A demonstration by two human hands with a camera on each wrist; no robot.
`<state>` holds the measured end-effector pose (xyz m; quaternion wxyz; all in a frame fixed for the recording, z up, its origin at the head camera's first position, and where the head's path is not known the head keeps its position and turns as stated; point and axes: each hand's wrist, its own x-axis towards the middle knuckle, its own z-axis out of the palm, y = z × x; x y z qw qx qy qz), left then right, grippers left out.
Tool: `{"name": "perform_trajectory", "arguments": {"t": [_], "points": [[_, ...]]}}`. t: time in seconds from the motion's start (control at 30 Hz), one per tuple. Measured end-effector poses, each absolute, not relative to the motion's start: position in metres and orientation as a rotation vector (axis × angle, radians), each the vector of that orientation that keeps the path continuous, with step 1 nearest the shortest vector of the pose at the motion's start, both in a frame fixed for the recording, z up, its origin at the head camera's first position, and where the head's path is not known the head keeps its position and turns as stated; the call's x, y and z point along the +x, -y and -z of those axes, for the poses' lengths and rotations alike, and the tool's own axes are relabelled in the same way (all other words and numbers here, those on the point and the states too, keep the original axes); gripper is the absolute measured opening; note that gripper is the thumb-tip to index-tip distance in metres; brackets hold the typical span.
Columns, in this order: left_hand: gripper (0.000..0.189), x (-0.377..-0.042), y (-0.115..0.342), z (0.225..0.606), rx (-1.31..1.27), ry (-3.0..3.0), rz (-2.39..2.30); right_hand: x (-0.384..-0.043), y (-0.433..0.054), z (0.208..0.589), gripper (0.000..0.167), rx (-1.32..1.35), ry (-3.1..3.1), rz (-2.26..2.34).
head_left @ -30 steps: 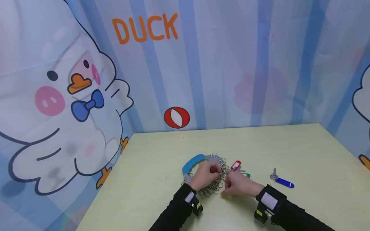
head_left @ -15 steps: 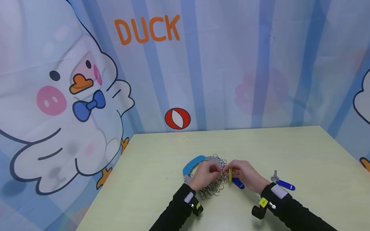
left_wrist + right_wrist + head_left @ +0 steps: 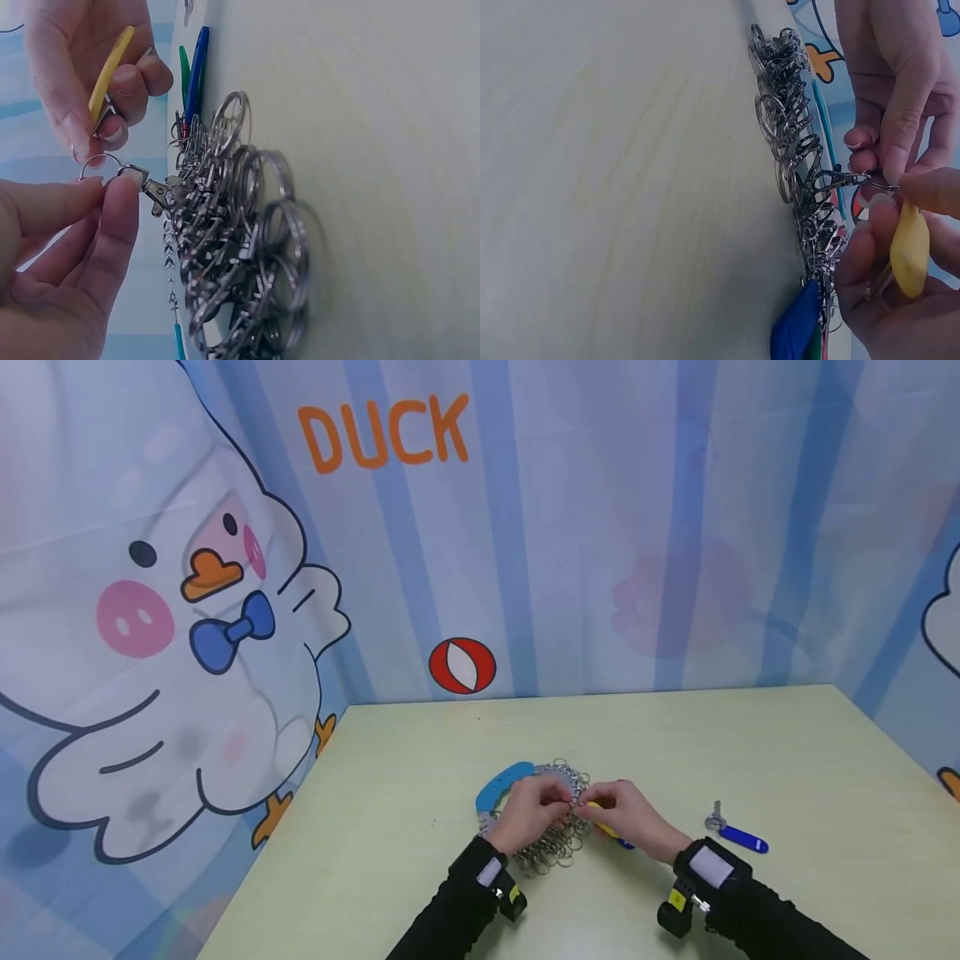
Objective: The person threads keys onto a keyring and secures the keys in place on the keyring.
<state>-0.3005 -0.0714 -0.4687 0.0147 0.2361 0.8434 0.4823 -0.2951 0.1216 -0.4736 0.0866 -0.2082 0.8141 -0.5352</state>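
My left hand point(image 3: 525, 814) pinches a metal split ring point(image 3: 97, 155) between thumb and finger. The ring hangs from a swivel clasp point(image 3: 152, 189), one of many on a bunch of metal rings and clasps point(image 3: 251, 217) along a curved strip with a blue band point(image 3: 504, 782). Opposite, my right hand point(image 3: 633, 818) holds a yellow key tag point(image 3: 111, 79), its thumb and fingertips right at the same split ring. Part of a metal key shows between the right fingers. A blue key tag point(image 3: 197, 75) and a green key tag point(image 3: 184, 75) lie by the bunch.
Further right on the pale table point(image 3: 825, 760) lies a key with another blue tag point(image 3: 742, 839). A printed duck curtain point(image 3: 562, 527) stands behind the table's far edge.
My right hand has risen from near the table with the yellow key tag and come up to the split ring. The tag has since turned in its fingers. My left hand stays put.
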Motion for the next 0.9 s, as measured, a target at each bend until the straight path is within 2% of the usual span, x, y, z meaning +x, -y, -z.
{"name": "perform_trajectory", "arguments": {"t": [0.43, 0.8, 0.9], "points": [[0.008, -0.303, 0.072, 0.471, 0.700, -2.672, -1.479, -0.295, -0.119, 0.475, 0.016, -0.842, -2.544, 1.516], [0.011, -0.301, 0.074, 0.471, 0.596, -2.744, -1.489, -0.296, -0.105, 0.481, 0.009, -0.940, -2.724, 1.473], [0.013, -0.300, 0.074, 0.470, 0.619, -2.772, -1.427, -0.296, -0.101, 0.482, 0.008, -0.885, -2.794, 1.458]]}}
